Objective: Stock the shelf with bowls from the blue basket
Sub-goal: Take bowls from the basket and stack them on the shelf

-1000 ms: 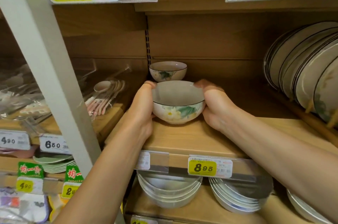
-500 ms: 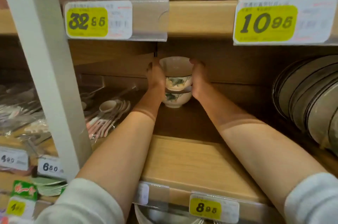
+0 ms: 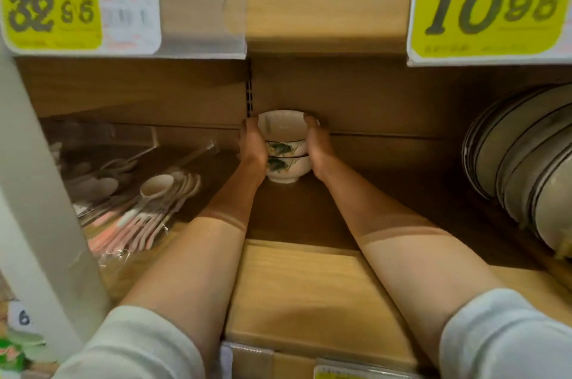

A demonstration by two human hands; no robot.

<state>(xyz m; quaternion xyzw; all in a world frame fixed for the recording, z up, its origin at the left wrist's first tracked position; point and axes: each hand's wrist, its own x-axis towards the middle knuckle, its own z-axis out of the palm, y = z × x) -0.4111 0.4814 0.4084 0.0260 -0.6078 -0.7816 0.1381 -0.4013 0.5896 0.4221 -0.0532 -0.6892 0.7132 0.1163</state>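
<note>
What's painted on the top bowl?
The top bowl has green leaves on white, with a dark rim. Head view.

A shop: yellow price tags (image 3: 51,13) front wooden shelves (image 3: 309,292) of crockery.

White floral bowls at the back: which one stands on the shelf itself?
The lower white floral bowl; its foot rests on the wooden shelf, while the upper bowl nests inside it.

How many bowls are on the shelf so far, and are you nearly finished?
Done: the bottom bowl, flowered, stands at the back of the wooden shelf. In hand: the left hand and right hand grip the top bowl, nested in it, not yet released. Left: the blue basket is out of view, so I cannot tell how many remain.
</note>
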